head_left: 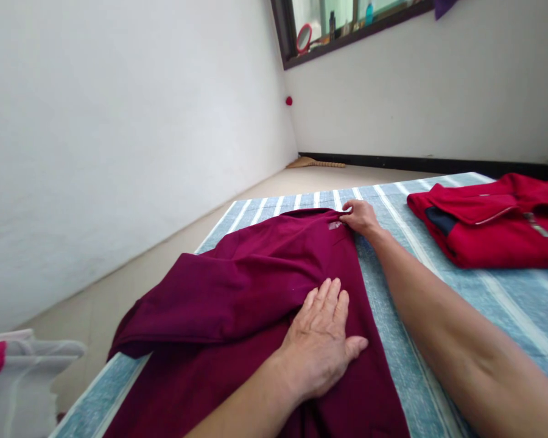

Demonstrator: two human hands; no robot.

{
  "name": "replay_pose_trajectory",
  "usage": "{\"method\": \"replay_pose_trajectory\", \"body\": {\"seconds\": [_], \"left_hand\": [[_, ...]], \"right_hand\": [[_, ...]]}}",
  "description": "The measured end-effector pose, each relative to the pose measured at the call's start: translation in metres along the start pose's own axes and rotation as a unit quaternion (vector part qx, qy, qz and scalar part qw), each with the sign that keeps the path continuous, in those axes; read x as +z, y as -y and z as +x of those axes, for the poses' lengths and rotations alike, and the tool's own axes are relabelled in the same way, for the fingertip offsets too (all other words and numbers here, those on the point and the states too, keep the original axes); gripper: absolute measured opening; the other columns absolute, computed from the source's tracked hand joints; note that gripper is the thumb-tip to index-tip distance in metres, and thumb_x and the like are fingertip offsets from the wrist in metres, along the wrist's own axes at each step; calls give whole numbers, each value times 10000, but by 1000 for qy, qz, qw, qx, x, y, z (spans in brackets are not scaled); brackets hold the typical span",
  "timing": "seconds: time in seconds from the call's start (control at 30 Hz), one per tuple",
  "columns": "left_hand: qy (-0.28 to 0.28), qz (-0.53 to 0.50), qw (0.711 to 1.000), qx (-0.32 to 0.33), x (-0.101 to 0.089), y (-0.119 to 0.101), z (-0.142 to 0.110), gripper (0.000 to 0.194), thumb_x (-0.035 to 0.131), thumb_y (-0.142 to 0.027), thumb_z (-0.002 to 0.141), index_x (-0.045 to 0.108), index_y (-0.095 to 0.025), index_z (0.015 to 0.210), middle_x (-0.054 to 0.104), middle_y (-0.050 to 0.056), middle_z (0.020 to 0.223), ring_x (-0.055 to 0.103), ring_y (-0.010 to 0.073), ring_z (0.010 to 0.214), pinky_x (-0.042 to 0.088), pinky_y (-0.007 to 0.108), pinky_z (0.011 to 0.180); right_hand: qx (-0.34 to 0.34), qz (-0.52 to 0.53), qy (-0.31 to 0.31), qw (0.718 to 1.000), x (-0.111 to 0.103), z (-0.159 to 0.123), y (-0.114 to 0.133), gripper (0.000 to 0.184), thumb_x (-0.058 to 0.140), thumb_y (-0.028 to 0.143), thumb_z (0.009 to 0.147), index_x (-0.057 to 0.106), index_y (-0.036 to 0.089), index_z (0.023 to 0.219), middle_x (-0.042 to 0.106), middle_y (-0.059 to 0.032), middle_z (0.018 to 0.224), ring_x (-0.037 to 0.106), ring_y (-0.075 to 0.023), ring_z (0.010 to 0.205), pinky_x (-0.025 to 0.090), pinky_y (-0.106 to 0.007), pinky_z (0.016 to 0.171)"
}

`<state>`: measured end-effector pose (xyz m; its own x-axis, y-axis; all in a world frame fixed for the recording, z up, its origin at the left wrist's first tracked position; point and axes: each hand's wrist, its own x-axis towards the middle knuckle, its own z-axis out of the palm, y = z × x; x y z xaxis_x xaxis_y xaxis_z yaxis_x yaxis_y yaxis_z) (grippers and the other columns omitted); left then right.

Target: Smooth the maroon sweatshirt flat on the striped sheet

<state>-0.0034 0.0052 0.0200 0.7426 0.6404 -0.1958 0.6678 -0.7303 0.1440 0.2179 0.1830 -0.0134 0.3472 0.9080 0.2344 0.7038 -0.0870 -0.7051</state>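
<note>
Here, a maroon garment is spread across the centre and lower centre of the frame, laid on a blue-and-white striped cover. At the bottom centre, the left hand is laid palm down on the cloth; its four fingers are extended and held close together, and its thumb is angled away to the right. Above it, slightly right of centre, the garment's top right corner is pinched between the thumb and forefinger of the right hand, while the other fingers are curled. A small pale mark is seen on the fabric just beside that pinch. Towards the left, a sleeve-like part of the garment is folded over, and its end is draped at the cover's left edge.

At the right of the frame, a folded red jacket with a zip and a dark blue patch is placed on the same cover, apart from the maroon cloth. In the upper centre, a red-rimmed mirror and several bottles are stood at a dark-framed window. A whitish fabric-like item is partly shown at the lower left.
</note>
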Motion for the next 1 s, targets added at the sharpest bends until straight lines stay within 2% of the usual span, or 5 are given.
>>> {"method": "replay_pose_trajectory", "body": {"seconds": [0.23, 0.4, 0.6, 0.77, 1.0], "left_hand": [[23, -28, 999, -18, -5, -4, 5, 713, 279, -562, 898, 214, -98, 1435, 79, 145, 1529, 19, 248, 1406, 112, 430, 1132], [-11, -22, 1000, -8, 4, -2, 10, 725, 306, -569, 887, 257, -71, 1412, 144, 170, 1519, 72, 272, 1402, 111, 432, 1127], [-75, -16, 997, 24, -3, -4, 13, 600, 471, -466, 854, 399, -84, 1312, 369, 174, 1419, 274, 270, 1337, 217, 392, 1091], [-138, -16, 990, 5, -18, -19, -31, 208, 485, -275, 853, 601, -136, 955, 607, 113, 1063, 525, 225, 1052, 380, 331, 947], [-130, -215, 939, -236, -14, -40, -107, 107, 558, -248, 757, 598, -183, 682, 633, 21, 670, 596, 165, 655, 411, 256, 609]], "right_hand": [[-64, -182, -23, 981, -10, -36, 41, 266, 425, 135, 826, 599, 101, 1023, 535, -203, 1092, 512, -313, 1008, 383, -374, 798], [-143, -231, 41, 961, -28, -83, 60, 254, 382, 210, 881, 620, 155, 949, 601, -143, 1003, 551, -259, 917, 367, -329, 774], [-195, -246, 111, 943, -22, -144, 45, 263, 364, 255, 920, 618, 199, 961, 634, -77, 983, 558, -197, 926, 353, -275, 804], [-205, -251, 115, 939, -20, -155, 40, 288, 310, 244, 947, 569, 190, 1060, 605, -92, 1079, 516, -203, 1026, 323, -291, 880], [-205, -271, 122, 933, -23, -157, 45, 252, 358, 283, 955, 567, 165, 1033, 599, -81, 1050, 538, -198, 998, 376, -362, 889]]}}
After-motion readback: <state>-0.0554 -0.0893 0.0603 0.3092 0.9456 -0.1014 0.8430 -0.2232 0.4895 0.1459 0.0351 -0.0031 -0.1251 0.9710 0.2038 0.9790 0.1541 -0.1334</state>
